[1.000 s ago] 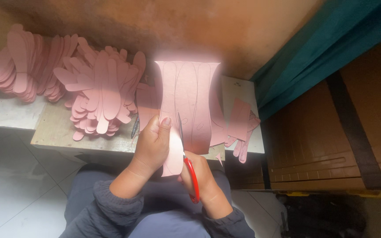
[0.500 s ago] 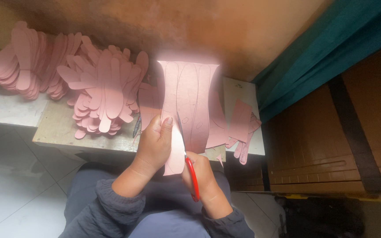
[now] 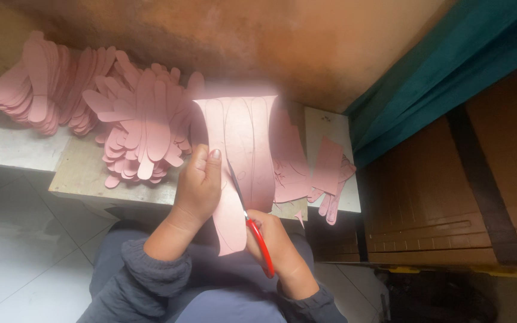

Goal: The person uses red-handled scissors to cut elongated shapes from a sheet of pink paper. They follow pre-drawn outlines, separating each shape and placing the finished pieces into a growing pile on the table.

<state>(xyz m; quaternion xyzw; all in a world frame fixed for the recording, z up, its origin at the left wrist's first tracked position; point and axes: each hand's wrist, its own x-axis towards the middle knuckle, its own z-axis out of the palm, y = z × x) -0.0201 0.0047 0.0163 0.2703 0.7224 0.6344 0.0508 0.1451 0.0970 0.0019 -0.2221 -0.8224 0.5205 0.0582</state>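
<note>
The left hand (image 3: 197, 182) pinches a pink sheet (image 3: 243, 149) along its left edge, thumb on the front and fingers curled behind, closed tight on it. The sheet stands upright above the person's lap, in front of the near edge of the low table (image 3: 79, 176), and bears faint curved outlines. The right hand (image 3: 276, 245) is wrapped shut around the red handles of a pair of scissors (image 3: 252, 224), whose blades point up into the lower part of the sheet; how far apart the blades stand cannot be told. A cut strip of the sheet hangs down beside the left wrist.

No container is in view. On the table's left end lies a heap of pink sole-shaped cutouts (image 3: 43, 84), and a second fanned pile of cutouts (image 3: 145, 131) sits near the middle, close to the front edge. Pink offcuts (image 3: 324, 173) lie at the right end, some drooping over the near edge.

Compared with half a second ago, both hands hold the sheet and the scissors much as before, and the piles have not shifted.
</note>
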